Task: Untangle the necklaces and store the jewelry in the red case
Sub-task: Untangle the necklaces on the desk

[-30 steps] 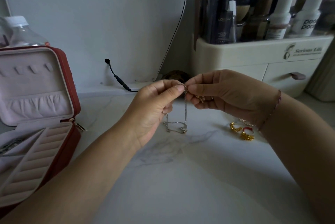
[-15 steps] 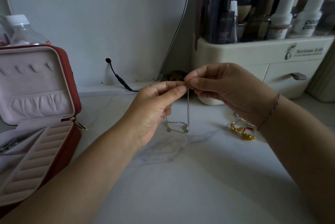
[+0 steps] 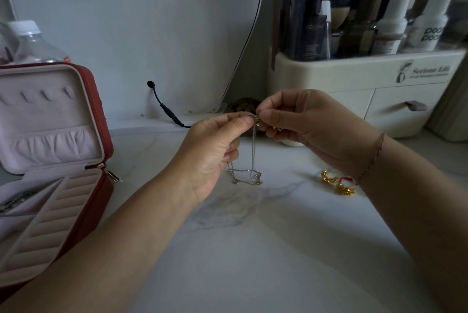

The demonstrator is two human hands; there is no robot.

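A thin silver necklace [image 3: 253,160] hangs from between my two hands, its lower loop with small charms lying on the marble table [image 3: 253,249]. My left hand [image 3: 215,150] pinches its top end between thumb and forefinger. My right hand [image 3: 304,122] pinches the same spot from the right. The red case [image 3: 101,135] stands open at the left, with a pink lining, ring rolls and a dark chain in its front compartment. Gold earrings [image 3: 336,182] with a bit of red lie on the table under my right wrist.
A cream cosmetics organiser [image 3: 367,79] with drawers and bottles stands at the back right. A mirror base with a black cable [image 3: 164,110] lines the back wall. A plastic bottle [image 3: 30,41] stands behind the case. A dark round object [image 3: 243,107] sits behind my hands.
My right hand rose slightly, drawing the chain taut and upright, then came back down level with the left. Both hands stay pinched on the necklace's top end.
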